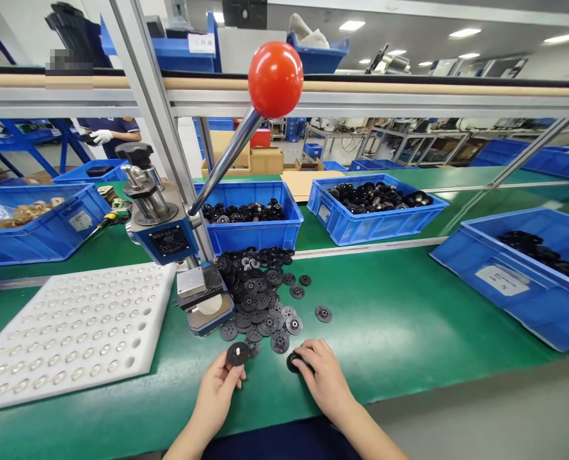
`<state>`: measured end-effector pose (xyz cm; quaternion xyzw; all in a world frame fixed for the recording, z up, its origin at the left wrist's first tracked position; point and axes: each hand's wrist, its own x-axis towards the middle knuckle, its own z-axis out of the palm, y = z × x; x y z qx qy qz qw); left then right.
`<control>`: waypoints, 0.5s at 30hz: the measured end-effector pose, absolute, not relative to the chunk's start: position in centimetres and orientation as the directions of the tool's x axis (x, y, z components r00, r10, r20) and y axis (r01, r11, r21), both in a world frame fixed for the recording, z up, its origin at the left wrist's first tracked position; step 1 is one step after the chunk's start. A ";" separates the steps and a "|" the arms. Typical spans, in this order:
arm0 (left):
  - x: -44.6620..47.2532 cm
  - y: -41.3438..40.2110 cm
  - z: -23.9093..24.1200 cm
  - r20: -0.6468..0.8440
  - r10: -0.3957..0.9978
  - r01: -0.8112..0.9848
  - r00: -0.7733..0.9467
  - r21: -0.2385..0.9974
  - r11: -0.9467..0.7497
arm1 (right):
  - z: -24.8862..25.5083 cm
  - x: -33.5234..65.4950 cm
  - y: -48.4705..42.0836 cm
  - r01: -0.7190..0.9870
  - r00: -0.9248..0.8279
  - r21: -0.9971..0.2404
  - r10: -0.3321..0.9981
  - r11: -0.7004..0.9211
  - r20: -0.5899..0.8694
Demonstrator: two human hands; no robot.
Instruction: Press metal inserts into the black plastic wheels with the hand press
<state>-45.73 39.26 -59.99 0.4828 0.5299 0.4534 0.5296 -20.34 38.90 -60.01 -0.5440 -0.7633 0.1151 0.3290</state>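
Note:
Between its thumb and fingers my left hand holds a black disc with a small pale piece at its centre, tilted up off the mat. My right hand grips another black disc by its edge, low over the green mat; its fingers hide part of it. Just beyond both hands spreads a heap of similar black discs, with a single disc lying apart on the right. A blue hand press with a red ball lever stands left of the heap.
A white board with rows of round metal pieces lies at the left. Blue bins with black parts stand at the back middle, back right and far right. Another bin holds tan parts. A gloved person is behind.

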 end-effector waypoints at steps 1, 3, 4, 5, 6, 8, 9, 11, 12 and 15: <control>-45.7 39.3 -59.9 -0.136 0.990 0.029 0.025 0.990 0.135 | -60.1 -20.3 38.8 0.768 -0.182 -0.516 0.901 0.380 0.394; -45.8 39.3 -59.7 -0.151 0.988 0.025 0.025 0.988 0.151 | -60.3 -20.3 38.7 0.787 -0.175 -0.490 0.897 0.375 0.406; -45.8 39.3 -59.6 -0.153 0.988 0.026 0.030 0.988 0.152 | -60.4 -20.3 38.7 0.796 -0.179 -0.478 0.898 0.372 0.401; -45.7 39.3 -59.5 -0.152 0.988 0.029 0.037 0.988 0.151 | -60.5 -20.3 38.6 0.805 -0.184 -0.466 0.901 0.367 0.393; -45.7 39.3 -59.3 -0.150 0.988 0.035 0.048 0.988 0.148 | -60.6 -20.4 38.5 0.813 -0.189 -0.456 0.904 0.363 0.383; -45.7 39.0 -58.9 -0.139 0.988 0.050 0.067 0.990 0.135 | -60.8 -20.6 38.4 0.823 -0.190 -0.445 0.909 0.353 0.370; -45.7 38.8 -58.6 -0.133 0.988 0.059 0.077 0.990 0.129 | -60.8 -20.8 38.3 0.826 -0.186 -0.444 0.912 0.347 0.367; -45.7 38.6 -58.2 -0.127 0.988 0.079 0.092 0.990 0.120 | -60.8 -21.1 38.1 0.831 -0.181 -0.442 0.915 0.338 0.360; -45.7 38.5 -58.1 -0.124 0.988 0.088 0.095 0.989 0.115 | -60.7 -21.3 38.0 0.835 -0.181 -0.438 0.918 0.333 0.354; -45.7 38.5 -58.3 -0.111 0.988 0.098 0.106 0.990 0.101 | -60.4 -21.4 38.0 0.851 -0.180 -0.423 0.930 0.311 0.321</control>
